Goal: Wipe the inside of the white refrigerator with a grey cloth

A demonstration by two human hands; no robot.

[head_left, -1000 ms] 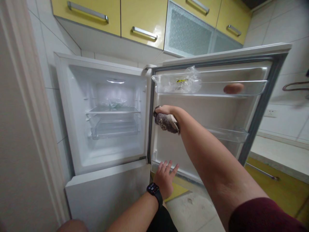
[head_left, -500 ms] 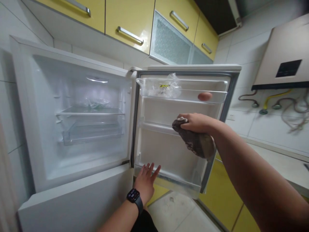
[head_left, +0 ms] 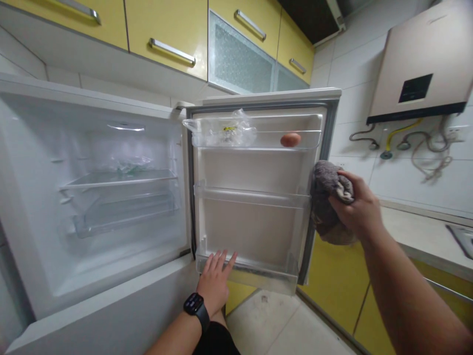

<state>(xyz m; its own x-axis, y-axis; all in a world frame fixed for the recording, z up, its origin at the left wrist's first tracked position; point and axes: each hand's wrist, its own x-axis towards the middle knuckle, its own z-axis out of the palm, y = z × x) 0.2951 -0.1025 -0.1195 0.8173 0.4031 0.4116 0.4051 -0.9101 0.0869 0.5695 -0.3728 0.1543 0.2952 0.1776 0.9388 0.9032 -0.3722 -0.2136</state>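
My right hand (head_left: 360,204) grips a bunched grey-brown cloth (head_left: 328,195) at the outer edge of the open fridge door (head_left: 244,231). Part of the cloth hangs below the fingers. With fingers spread, my left hand (head_left: 216,278), a dark watch on its wrist, is at the door's bottom clear shelf (head_left: 258,281); whether it touches the shelf I cannot tell. On the door's top shelf are a crumpled clear plastic bag (head_left: 234,130) and a brown egg (head_left: 290,139). A middle clear shelf (head_left: 254,196) crosses the door.
Inside the fridge, a glass shelf (head_left: 118,180) bears a plastic bag (head_left: 131,163), above a clear drawer (head_left: 125,214). Yellow cabinets (head_left: 168,29) hang overhead. To the right are a countertop (head_left: 410,229) and a wall-mounted water heater (head_left: 421,64) with hoses.
My right hand has moved the cloth from in front of the middle door shelf rightward to the door's outer edge. The view has turned right. My left hand stays by the bottom shelf.
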